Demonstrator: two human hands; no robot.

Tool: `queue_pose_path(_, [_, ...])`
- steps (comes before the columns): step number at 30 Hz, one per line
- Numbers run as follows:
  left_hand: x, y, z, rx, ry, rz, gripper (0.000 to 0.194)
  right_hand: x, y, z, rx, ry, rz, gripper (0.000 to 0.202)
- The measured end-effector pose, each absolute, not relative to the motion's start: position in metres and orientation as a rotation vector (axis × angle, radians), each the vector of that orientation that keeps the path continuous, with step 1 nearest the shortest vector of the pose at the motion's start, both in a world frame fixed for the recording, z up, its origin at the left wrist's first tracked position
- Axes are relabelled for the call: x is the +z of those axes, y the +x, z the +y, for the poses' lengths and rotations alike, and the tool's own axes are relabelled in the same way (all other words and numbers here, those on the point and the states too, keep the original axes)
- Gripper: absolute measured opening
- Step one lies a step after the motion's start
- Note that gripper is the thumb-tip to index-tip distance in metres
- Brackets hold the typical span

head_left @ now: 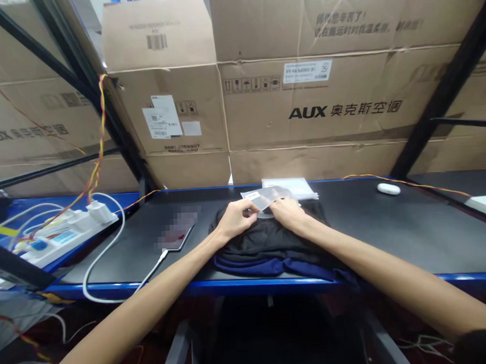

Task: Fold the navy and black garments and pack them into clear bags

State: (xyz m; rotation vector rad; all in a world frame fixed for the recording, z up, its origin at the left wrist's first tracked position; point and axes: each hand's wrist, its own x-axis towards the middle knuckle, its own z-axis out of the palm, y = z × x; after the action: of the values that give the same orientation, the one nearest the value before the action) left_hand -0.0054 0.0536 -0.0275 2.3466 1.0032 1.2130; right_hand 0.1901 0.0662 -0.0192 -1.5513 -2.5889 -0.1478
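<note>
Between my two hands is a translucent plastic bag (pixel 269 194) with a small white label at its left corner. My left hand (pixel 239 218) pinches the bag's left side. My right hand (pixel 287 212) has its fingers closed at the bag's right side, with the fingertips partly hidden. Under both hands lies a pile of folded dark cloth (pixel 265 242), black on top. A dark blue fabric layer (pixel 249 265) shows at its front edge. Just behind the bag rests a stack of clear plastic bags (pixel 307 188).
A phone (pixel 179 232) on a white charging cable lies to the left, near a loaded power strip (pixel 69 236). At the right sits a white earbud case (pixel 388 189). Cardboard boxes (pixel 265 133) and black shelf posts (pixel 442 85) stand behind the blue-edged black tabletop (pixel 388 235).
</note>
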Motion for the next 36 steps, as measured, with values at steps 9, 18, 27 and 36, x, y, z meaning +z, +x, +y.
queue_pose_path(9, [-0.027,-0.008,0.057,1.286,2.32,1.154,0.012,-0.026,0.221,0.046,-0.155,-1.24,-2.683,0.048])
queue_pose_path(18, [-0.027,-0.011,0.056,1.181,2.347,1.029,0.015,-0.017,0.199,0.048,-0.074,-1.323,-2.718,0.044])
queue_pose_path(27, [-0.024,-0.012,0.056,1.161,2.476,1.116,0.017,-0.019,0.216,0.04,-0.002,-1.291,-2.675,0.046])
queue_pose_path(36, [-0.018,-0.028,0.066,1.081,2.684,1.393,0.034,-0.013,0.276,0.044,0.093,-0.86,-2.329,0.029])
